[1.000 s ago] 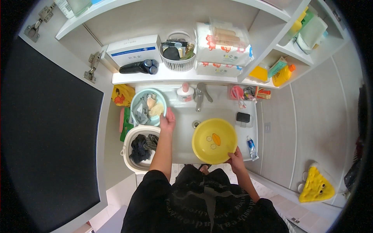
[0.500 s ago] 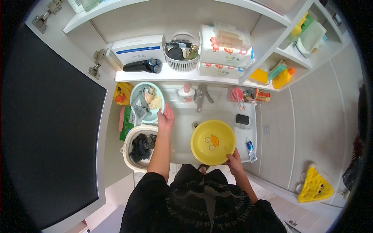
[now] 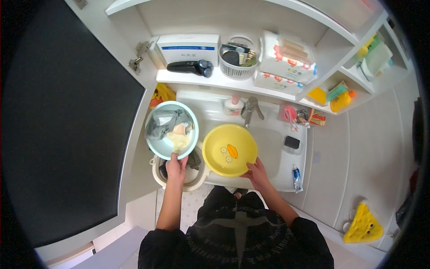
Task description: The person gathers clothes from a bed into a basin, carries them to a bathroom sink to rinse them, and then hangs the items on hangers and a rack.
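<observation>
Your left hand [image 3: 177, 162] has lifted the pale bowl [image 3: 171, 130] of cloths toward you, gripping its rim; your right hand [image 3: 256, 172] still holds the yellow basin [image 3: 230, 150] over the sink [image 3: 273, 139].

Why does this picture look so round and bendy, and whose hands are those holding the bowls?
The camera sits on a person's head and looks straight down, so its wide lens bends the edges. The left hand has a grip on the rim of a pale blue round plastic basin with cloths inside, above a white bucket. The right hand holds the edge of a yellow round basin with a duck face, over the white sink. A shelf above carries boxes and a basket.
</observation>
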Tool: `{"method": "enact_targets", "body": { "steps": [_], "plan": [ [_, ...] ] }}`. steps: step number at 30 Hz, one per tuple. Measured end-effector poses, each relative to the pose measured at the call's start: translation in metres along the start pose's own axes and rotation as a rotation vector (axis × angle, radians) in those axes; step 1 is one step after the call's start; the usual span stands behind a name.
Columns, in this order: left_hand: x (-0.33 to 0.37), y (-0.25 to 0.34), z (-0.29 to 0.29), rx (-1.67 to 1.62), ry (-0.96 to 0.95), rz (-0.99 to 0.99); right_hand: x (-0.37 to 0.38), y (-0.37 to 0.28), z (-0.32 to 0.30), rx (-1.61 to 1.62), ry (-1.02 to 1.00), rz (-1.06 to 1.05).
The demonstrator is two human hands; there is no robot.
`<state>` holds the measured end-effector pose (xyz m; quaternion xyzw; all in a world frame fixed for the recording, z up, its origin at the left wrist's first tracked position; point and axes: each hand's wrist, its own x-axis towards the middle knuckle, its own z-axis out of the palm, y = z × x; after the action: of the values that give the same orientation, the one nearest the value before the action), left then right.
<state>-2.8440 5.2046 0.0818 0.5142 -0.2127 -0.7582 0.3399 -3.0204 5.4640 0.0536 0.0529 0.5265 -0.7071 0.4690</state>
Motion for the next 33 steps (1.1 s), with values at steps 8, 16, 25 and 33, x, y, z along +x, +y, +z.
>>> {"method": "enact_targets", "body": {
  "steps": [8,16,25,33],
  "plan": [
    [-0.037,0.025,-0.043,0.090,0.059,0.045,0.122,0.007,0.089,0.023,-0.108,0.014],
    [-0.043,0.026,-0.060,0.117,0.060,-0.011,0.181,0.030,0.162,0.011,-0.143,0.075],
    [-0.054,0.023,-0.023,0.072,-0.149,-0.010,0.154,0.026,0.111,-0.159,0.215,-0.133],
    [-0.060,-0.006,0.024,0.433,-0.388,0.072,0.029,-0.052,0.103,-1.128,-0.161,-0.990]
  ]
}}
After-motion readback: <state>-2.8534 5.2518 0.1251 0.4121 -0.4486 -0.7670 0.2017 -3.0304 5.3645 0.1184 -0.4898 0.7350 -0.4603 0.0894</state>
